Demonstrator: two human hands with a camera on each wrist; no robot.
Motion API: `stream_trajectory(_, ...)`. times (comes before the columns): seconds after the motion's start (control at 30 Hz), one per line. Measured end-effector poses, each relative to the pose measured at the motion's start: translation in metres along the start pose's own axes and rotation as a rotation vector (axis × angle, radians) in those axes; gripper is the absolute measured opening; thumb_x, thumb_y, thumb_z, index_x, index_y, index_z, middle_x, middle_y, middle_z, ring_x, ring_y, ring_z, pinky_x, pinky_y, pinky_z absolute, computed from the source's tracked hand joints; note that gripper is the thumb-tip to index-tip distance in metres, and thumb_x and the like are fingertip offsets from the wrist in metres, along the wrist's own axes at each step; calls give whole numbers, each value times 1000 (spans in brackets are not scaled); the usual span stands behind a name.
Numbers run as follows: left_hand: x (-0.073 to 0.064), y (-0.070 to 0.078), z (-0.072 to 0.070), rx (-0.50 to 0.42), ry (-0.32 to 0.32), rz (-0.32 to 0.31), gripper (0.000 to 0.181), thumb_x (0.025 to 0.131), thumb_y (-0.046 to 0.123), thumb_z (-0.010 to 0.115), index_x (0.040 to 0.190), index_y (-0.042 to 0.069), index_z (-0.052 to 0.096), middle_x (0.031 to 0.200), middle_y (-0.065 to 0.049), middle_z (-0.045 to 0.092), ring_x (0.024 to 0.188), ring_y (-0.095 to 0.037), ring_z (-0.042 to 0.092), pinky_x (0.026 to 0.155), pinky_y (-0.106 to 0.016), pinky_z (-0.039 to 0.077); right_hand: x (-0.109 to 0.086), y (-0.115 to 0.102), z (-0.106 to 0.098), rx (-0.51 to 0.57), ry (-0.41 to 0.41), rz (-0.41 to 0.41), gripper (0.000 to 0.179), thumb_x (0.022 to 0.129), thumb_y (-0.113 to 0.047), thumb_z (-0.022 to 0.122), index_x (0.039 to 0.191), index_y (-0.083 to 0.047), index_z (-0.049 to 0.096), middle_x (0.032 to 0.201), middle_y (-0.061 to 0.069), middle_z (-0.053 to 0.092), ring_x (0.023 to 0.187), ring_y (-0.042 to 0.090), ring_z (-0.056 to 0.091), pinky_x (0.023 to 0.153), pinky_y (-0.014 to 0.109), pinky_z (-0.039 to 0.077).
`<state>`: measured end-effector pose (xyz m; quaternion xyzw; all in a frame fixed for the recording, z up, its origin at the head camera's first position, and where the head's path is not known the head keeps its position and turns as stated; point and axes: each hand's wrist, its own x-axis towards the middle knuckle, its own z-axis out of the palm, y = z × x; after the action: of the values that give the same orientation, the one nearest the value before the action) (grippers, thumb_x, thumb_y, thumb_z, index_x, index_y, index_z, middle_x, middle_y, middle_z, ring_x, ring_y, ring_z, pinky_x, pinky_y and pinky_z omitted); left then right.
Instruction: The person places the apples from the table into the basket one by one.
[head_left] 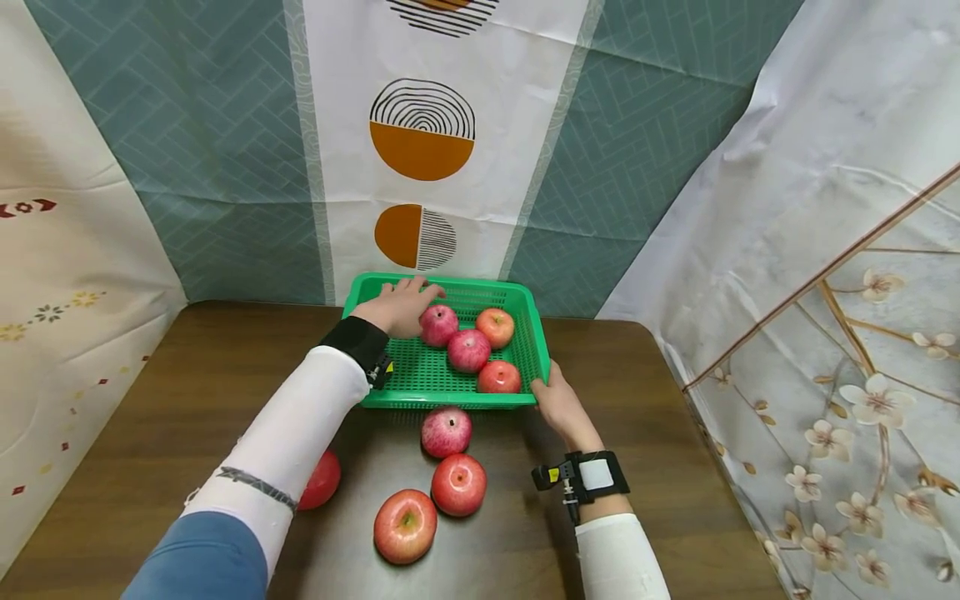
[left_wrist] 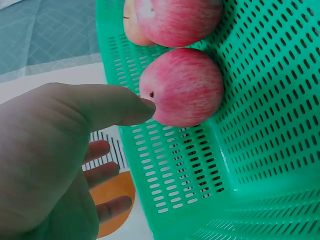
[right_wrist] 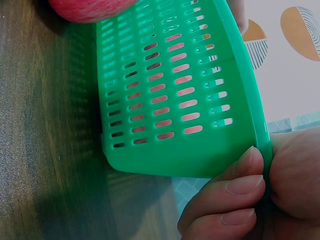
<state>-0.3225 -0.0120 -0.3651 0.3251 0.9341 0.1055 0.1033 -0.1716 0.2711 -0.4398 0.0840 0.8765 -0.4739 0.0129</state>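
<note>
A green perforated basket [head_left: 420, 398] stands toward the back of the table with several red apples inside. My left hand [head_left: 401, 308] reaches over its left part, fingers loosely spread, beside the leftmost apple [head_left: 439, 325]. In the left wrist view the thumb [left_wrist: 125, 106] overlaps that apple's [left_wrist: 187, 90] side, while the other fingers extend past the basket rim. At the front right corner, my right hand [head_left: 558, 404] grips the basket rim. The right wrist view shows its fingers curled on the outer wall [right_wrist: 220, 155], with the thumb side over the rim.
In front of the basket lie a dark red apple [head_left: 446, 432], a red apple [head_left: 459, 485] and a yellowish-red apple [head_left: 405, 527]. Another apple [head_left: 321, 482] is partly hidden by the left sleeve. Behind the wooden table [head_left: 225, 367] hangs a patterned curtain [head_left: 420, 192].
</note>
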Motion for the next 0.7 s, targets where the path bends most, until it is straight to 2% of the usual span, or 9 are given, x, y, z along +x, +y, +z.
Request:
stream_trajectory(0.13,-3,-6,1,-11,12,37,65,93,13,63,151,19,34,156,-20,19,141,-38,16,112,-62,18,1,3,1,-1,-5,10,56,100,-15,42,152,-5,23,114,19,56,82,27,54,69,33,43)
stream_trajectory(0.3,-14,-13,1,-17,62,91,65,94,20,64,150,22,32,157,-19,18,141,-37,17,109,-62,22,1,5,2,-8,-5,18,57,100,-14,41,152,-3,23,112,19,56,80,28,54,67,32,42)
stream_trajectory(0.43,-30,-18,1,-34,115,137,66,93,18,65,150,23,32,158,-17,17,140,-36,18,107,-63,25,1,3,1,6,-13,29,57,100,-15,41,152,-4,22,107,18,55,79,28,53,66,32,41)
stream_trajectory(0.57,-50,-22,1,-61,158,172,66,93,20,66,150,23,32,157,-15,18,141,-35,17,108,-65,22,1,2,-1,5,-17,27,55,101,-16,41,152,-6,22,100,17,54,75,26,51,64,32,40)
stream_trajectory(0.7,-70,-27,4,-81,216,208,65,93,21,66,149,21,33,155,-14,21,141,-33,16,108,-66,22,1,-1,-2,-4,-24,21,56,102,-16,40,153,-6,21,101,16,54,76,25,51,64,32,39)
